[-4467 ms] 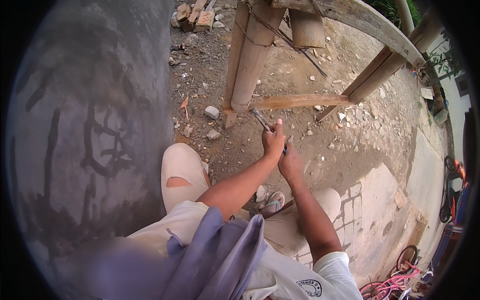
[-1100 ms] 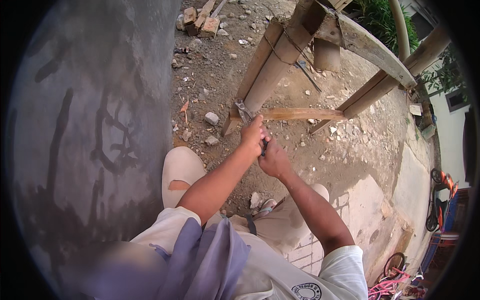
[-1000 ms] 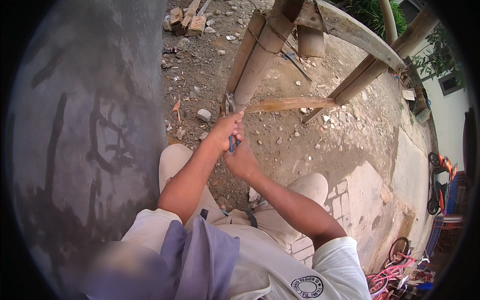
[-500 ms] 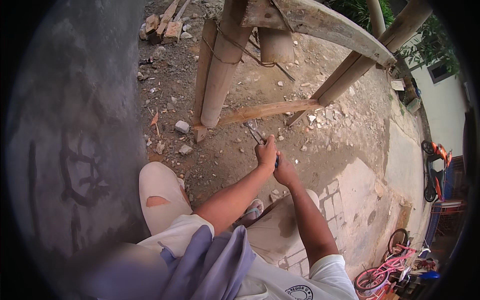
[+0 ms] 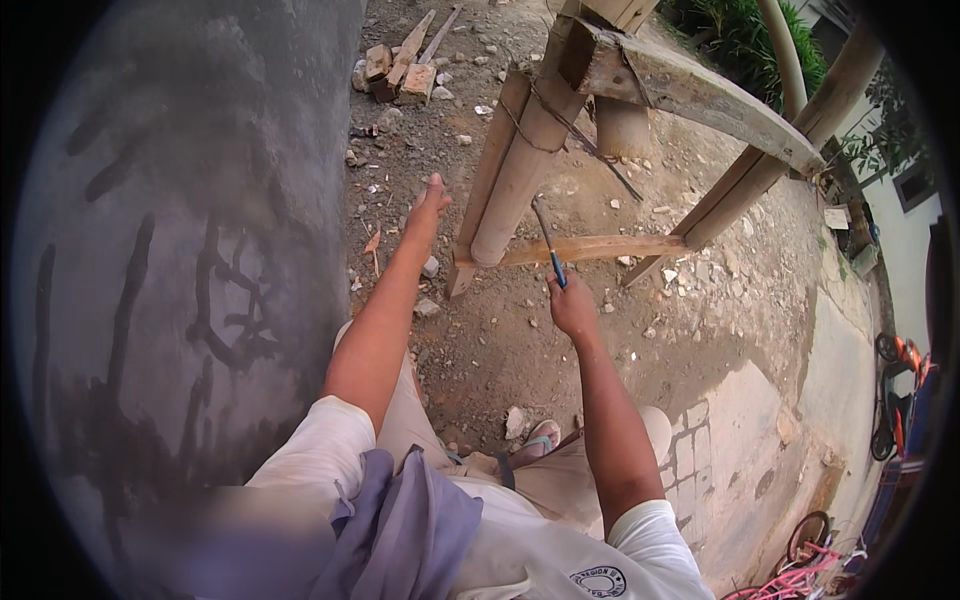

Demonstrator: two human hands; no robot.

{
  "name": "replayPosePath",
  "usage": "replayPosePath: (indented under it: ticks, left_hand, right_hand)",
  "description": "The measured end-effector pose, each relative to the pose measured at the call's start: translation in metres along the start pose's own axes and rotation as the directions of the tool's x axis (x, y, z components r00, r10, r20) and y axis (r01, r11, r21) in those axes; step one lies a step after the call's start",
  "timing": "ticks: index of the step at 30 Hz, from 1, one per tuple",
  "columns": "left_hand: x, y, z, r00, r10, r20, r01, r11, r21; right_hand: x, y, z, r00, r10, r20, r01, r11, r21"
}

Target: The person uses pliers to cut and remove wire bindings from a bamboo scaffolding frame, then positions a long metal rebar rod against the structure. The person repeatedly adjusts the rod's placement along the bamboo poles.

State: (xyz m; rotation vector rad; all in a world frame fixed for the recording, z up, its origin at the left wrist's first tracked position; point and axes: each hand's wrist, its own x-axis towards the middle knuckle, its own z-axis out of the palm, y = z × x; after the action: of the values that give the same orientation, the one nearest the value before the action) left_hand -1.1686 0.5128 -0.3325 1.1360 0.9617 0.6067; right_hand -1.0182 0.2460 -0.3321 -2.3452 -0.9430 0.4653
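Where R hand [image 5: 573, 306] grips, tool hndl. [image 5: 557, 267] part-hidden

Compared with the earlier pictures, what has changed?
The left hand has let go of the blue-handled metal hand tool and moved forward and left. The right hand alone keeps hold of it. The round tan post and brown wooden crosspiece stay put.

On my feed the tool [image 5: 549, 240] shows a dull, metal-looking shaft [image 5: 543, 218] and a blue, plastic-looking grip [image 5: 558, 268], while the round post [image 5: 522, 180] reads as matt, fairly smooth wood, the crosspiece [image 5: 605, 246] as barer timber and the beam [image 5: 700, 94] as rough and weathered. I see gritty, stony ground [image 5: 480, 360] whose left edge meets a smooth, cement-like wall [image 5: 265, 150] with dark streaks. The loose cloth [image 5: 415, 530] lies in soft matt folds over a smoother fabric shirt [image 5: 535, 555].
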Motion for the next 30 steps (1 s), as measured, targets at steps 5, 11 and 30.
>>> replayPosePath:
  ticks: [5, 11, 30]
  left_hand:
    - [0.056, 0.043, 0.015, 0.811, -0.156, 0.563, 0.352, 0.900, -0.258]
    - [0.052, 0.034, 0.010, 0.945, -0.020, 0.328, 0.138, 0.929, -0.342]
    - [-0.057, -0.041, 0.006, 0.945, 0.320, -0.070, -0.301, 0.932, 0.200]
  right_hand:
    - [0.051, -0.044, -0.025, 0.966, -0.190, 0.178, 0.196, 0.980, -0.020]
    - [-0.025, -0.024, 0.005, 0.877, -0.079, 0.473, -0.271, 0.734, 0.623]
    - [-0.170, -0.021, -0.021, 0.982, -0.028, 0.188, -0.137, 0.586, 0.799]
